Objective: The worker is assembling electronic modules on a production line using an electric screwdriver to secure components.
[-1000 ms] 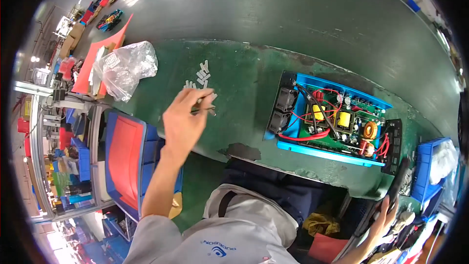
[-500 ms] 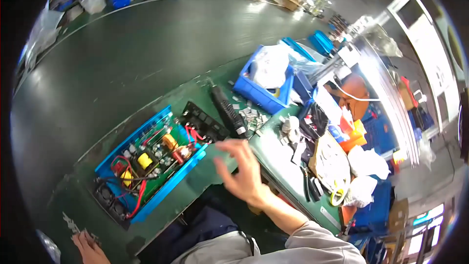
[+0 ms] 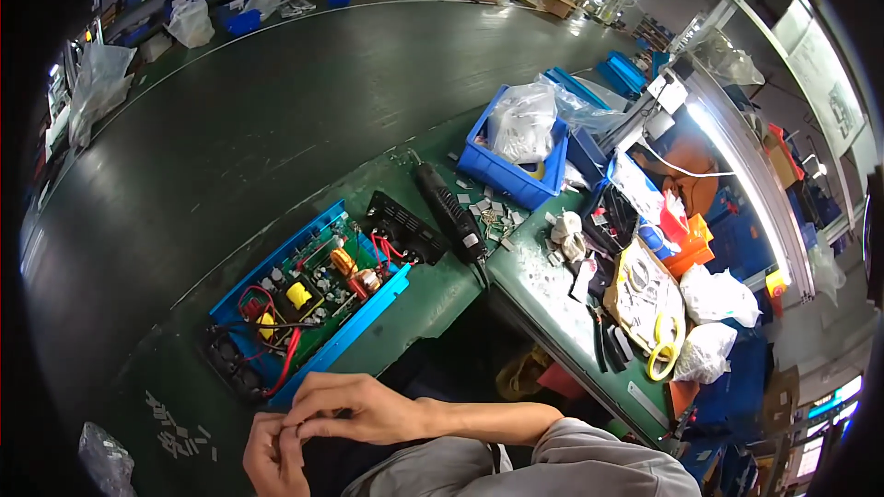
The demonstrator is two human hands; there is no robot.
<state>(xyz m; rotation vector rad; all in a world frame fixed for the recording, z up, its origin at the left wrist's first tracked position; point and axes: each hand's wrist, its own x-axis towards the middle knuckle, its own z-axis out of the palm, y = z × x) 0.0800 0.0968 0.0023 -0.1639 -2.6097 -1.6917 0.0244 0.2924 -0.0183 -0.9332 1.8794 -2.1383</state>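
Near the front edge of the bench, my left hand (image 3: 276,456) and my right hand (image 3: 354,407) meet, fingers pinched together. Whatever lies between the fingertips is hidden or too small to name. Just beyond them sits an open blue metal housing (image 3: 368,306) with a circuit board (image 3: 318,317) inside, bearing yellow and orange coils and red wires. A dark panel with fans (image 3: 228,359) closes its left end. At the other end, a black slotted panel (image 3: 405,225) hangs on red wires. Several small flat grey pieces (image 3: 180,433) lie left of my hands.
A black electric screwdriver (image 3: 448,213) lies beyond the slotted panel, beside scattered small pieces (image 3: 497,221). A blue bin (image 3: 511,179) holds a plastic bag. On the right-hand bench are yellow tape rolls (image 3: 665,350) and white bags (image 3: 718,296). A wide dark belt (image 3: 276,83) runs behind.
My right hand has come down and left from beside the housing, its spread fingers now closed. My left hand has moved right, away from the small grey pieces, and the two hands now meet.
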